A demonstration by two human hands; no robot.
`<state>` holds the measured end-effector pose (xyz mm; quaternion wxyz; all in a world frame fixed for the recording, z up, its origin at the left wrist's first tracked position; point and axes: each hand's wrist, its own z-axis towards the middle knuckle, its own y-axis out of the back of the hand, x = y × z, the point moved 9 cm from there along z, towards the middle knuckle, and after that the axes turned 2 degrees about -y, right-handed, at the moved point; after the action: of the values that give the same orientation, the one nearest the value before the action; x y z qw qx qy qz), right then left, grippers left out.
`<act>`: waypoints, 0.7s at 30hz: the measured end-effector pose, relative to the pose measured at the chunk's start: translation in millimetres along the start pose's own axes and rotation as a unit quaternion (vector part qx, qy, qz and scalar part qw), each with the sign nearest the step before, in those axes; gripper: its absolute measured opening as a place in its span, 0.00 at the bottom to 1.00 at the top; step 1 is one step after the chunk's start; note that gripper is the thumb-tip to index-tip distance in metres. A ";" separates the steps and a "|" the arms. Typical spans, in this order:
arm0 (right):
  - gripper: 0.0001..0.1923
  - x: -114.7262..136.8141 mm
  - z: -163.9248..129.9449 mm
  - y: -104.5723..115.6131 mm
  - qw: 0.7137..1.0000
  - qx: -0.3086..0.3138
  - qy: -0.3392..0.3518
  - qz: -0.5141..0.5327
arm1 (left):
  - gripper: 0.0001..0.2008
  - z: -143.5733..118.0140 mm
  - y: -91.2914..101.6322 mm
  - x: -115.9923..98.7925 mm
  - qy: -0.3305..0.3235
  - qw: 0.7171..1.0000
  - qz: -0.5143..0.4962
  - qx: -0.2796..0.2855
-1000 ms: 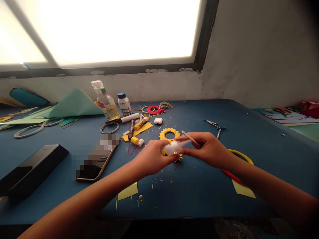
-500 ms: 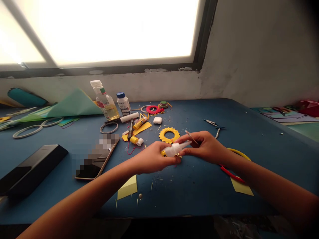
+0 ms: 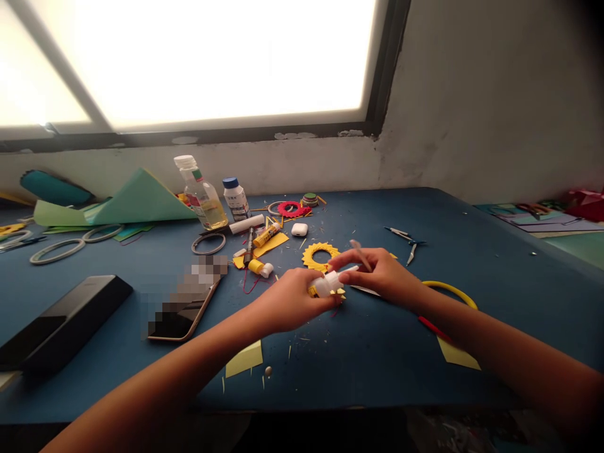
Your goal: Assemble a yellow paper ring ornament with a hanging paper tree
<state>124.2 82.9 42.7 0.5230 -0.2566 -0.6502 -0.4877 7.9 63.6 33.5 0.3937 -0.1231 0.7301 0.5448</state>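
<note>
While the left hand (image 3: 287,302) is closed round a small white glue bottle (image 3: 325,284) just above the blue table (image 3: 472,251), the right hand (image 3: 382,274) meets it from the other side, its fingertips (image 3: 340,277) pinched on the bottle's nozzle end and a thin stick (image 3: 361,253) held slanting between its fingers. Both hands sit together near the table's middle, close over a yellow paper piece (image 3: 338,293) that lies partly hidden beneath them. Just behind them lies a yellow fringed ring (image 3: 321,255), and farther back a cluster crowds the far left: an oil bottle (image 3: 201,194), a white jar (image 3: 234,197), a glue stick (image 3: 265,235), a red ring (image 3: 292,209) and a white earbud case (image 3: 299,229). Left of the hands a phone (image 3: 182,308) lies flat, with a black box (image 3: 61,324) near the left edge. Tweezers (image 3: 406,238) lie behind the right hand, a yellow hoop (image 3: 450,290) curves beside the right wrist, and yellow scraps (image 3: 244,360) sit near the front edge. Open table stretches to the right, as far as the rounded far corner, and between the forearms toward the front edge.
</note>
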 end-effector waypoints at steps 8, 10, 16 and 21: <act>0.20 -9.7 -0.4 -1.8 0.999 0.003 -0.035 -0.032 | 0.13 -0.3 -5.4 -5.0 -0.022 1.000 -0.011 0.013; 0.18 -7.2 -0.4 -2.4 0.999 0.001 -0.027 -0.021 | 0.15 0.6 -7.2 -0.1 0.003 0.999 -0.044 0.022; 0.17 -6.9 -1.0 -5.4 0.999 0.020 -0.039 -0.020 | 0.16 -0.4 -13.5 4.4 0.022 0.994 -0.086 0.056; 0.16 -5.7 -0.9 -5.6 0.999 0.008 -0.036 0.010 | 0.13 0.4 -1.3 -2.3 -0.035 0.999 0.003 -0.034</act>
<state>121.7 80.9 35.3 0.5059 -0.2758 -0.6703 -0.4676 10.4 62.9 34.3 0.4128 -0.1152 0.6975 0.5743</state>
